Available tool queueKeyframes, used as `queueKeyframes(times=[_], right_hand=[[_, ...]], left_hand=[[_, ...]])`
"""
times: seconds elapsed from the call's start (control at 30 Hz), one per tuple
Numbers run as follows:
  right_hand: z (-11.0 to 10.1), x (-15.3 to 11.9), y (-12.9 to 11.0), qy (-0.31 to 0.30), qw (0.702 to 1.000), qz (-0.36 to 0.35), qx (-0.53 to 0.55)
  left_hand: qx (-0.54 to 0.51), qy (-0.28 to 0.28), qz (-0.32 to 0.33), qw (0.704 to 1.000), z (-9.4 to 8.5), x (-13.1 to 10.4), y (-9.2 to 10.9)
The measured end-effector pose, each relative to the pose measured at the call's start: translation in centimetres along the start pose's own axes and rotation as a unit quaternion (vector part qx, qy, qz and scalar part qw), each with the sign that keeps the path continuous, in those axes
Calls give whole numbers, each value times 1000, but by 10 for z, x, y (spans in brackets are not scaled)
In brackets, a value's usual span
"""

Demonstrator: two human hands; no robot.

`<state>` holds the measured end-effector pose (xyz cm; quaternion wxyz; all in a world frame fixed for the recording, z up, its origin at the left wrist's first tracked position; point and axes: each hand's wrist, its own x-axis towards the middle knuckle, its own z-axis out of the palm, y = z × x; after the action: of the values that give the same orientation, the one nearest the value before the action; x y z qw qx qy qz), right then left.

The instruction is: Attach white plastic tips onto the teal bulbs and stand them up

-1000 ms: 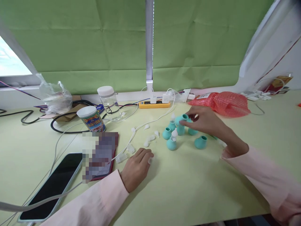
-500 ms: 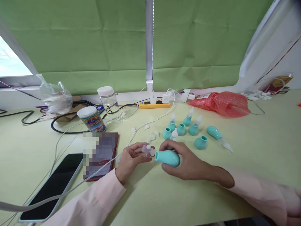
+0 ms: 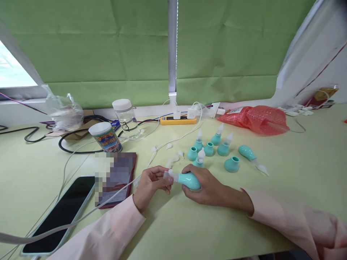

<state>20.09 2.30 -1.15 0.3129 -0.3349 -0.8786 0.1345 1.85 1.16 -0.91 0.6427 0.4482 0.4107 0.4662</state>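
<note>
Between the fingers of my left hand (image 3: 153, 184) is a clear plastic nozzle piece (image 3: 175, 177) with a small white knob on top. My right hand (image 3: 206, 186) is wrapped round a teal rubber bulb (image 3: 190, 180), its neck pointing left and meeting the end of the nozzle piece. How deep the two fit together I cannot tell. Behind my right hand stand several teal bulbs, some fitted with clear tips, such as this tipped bulb (image 3: 223, 147), and some with a bare mouth, like this open bulb (image 3: 231, 164). One tipped bulb (image 3: 247, 153) lies on its side.
Small clear tips (image 3: 181, 154) lie loose beyond my hands. A white cable (image 3: 108, 196) crosses the table over a red-edged phone (image 3: 127, 169) and a black-screened phone (image 3: 59, 216). Farther back are a printed canister (image 3: 107, 139), a bottle (image 3: 127, 122), a power strip (image 3: 177, 121) and red bubble wrap (image 3: 267, 119).
My right hand has moved left with the teal bulb, bringing its neck against the nozzle piece. Before, a small gap lay between them. My left hand has barely moved.
</note>
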Motion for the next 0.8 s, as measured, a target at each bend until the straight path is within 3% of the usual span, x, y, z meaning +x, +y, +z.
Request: queueKeyframes(times=[0.23,0.47,0.63,0.8], right_hand=[[9,-2,9,25,996,-64,-56],[10,-2,-3,11,985,74,155],[8,0,-11,-38,922,185,338],[5,2,-13,-133,809,346,457]], left_hand=[[3,-23,-27,999,0,1,-4],[36,-44,17,998,6,-4,3],[53,-65,27,996,7,-5,5],[71,-67,43,994,10,-6,5]])
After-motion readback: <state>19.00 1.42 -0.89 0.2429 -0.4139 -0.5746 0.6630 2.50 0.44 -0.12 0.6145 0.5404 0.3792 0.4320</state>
